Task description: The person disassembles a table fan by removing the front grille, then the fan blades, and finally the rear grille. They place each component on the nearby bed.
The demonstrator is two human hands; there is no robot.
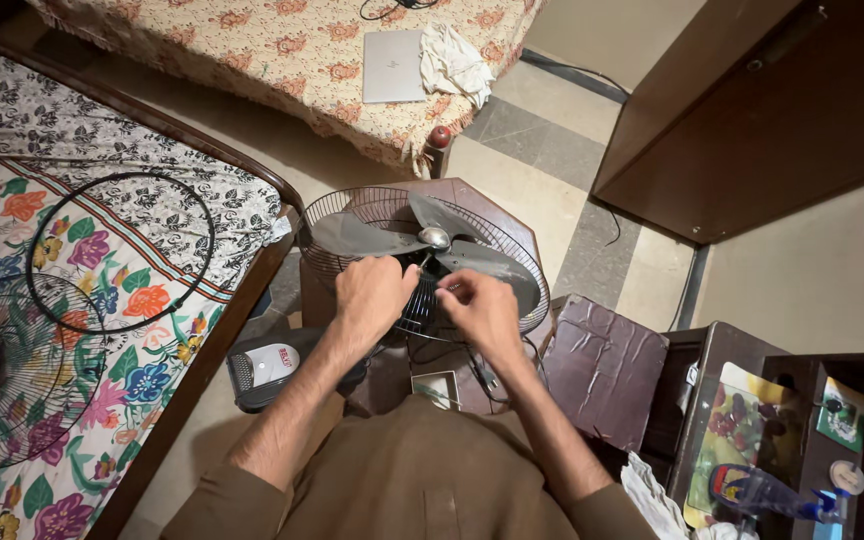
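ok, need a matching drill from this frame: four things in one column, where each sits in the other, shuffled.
Things:
1. fan blades
2. front grille
3. black ring
4. laptop

Places:
A. flat on the far bed, beside a white cloth
B. on the floral bedspread, at the left edge of the view
C. inside the rear guard, just above both hands
D. on the floral bedspread, lying open, nearer the bed's wooden edge

Pairs: 1-C, 2-B, 3-D, 4-A

The left hand and right hand are at the rear guard, below the hub.
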